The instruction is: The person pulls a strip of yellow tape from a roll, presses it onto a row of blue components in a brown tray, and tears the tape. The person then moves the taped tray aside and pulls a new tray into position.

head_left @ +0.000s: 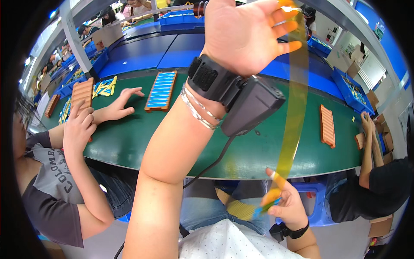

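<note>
My left hand [241, 36] is raised high at the top middle, palm towards me, fingers stretched out and spread. A long translucent yellow strip [295, 99] crosses its fingers, which look orange there. The strip runs down to my right hand [289, 205] over my lap. The right fingers are closed on its lower part, with a small blurred blue and yellow piece [264, 208] at the fingertips. A ribbed yellow band [237, 206] lies over my thighs beside that piece. Whether it joins the strip I cannot tell.
A green table [254, 151] holds an orange-brown rack with blue rows [161, 91] and a ribbed orange-brown rack [327, 125]. A co-worker's hands [82, 121] are at the left, by another rack [83, 91] and loose yellow pieces [105, 86]. Another person's hands [367, 125] are at right.
</note>
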Available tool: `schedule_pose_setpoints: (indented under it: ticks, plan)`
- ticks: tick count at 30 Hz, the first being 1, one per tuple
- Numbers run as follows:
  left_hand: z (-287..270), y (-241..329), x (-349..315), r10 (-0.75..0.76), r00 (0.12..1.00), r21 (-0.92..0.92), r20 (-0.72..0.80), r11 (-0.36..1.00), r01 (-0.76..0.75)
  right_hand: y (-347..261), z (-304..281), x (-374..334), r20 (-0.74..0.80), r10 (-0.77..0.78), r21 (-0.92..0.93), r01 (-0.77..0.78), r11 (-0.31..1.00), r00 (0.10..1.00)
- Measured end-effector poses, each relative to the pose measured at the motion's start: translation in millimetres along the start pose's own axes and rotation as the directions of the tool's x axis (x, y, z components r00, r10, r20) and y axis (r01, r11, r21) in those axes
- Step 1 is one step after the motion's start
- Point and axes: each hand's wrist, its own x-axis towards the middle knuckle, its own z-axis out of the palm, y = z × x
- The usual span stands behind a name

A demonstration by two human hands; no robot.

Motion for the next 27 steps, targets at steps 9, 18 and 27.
schedule_pose_setpoints:
  ticks: [9,18,27]
  plan:
    - [-5.2,0.7,-19.0,0.224,0.967,0.315,-0.125,0.933,-0.175,-106.8,-8.7,117.1,0.351,-0.167,-0.893,0.383,0.234,0.921]
    - [18.5,41.3,-47.1,0.188,0.902,0.421,-0.389,0.907,-0.008,-74.6,52.0,266.1,0.792,-0.369,-0.588,0.771,-0.245,0.486]
    - [-13.2,25.0,-35.2,0.305,0.915,0.437,-0.265,0.884,-0.167,-65.5,48.6,273.2,0.896,-0.172,-0.444,0.817,-0.368,0.41]
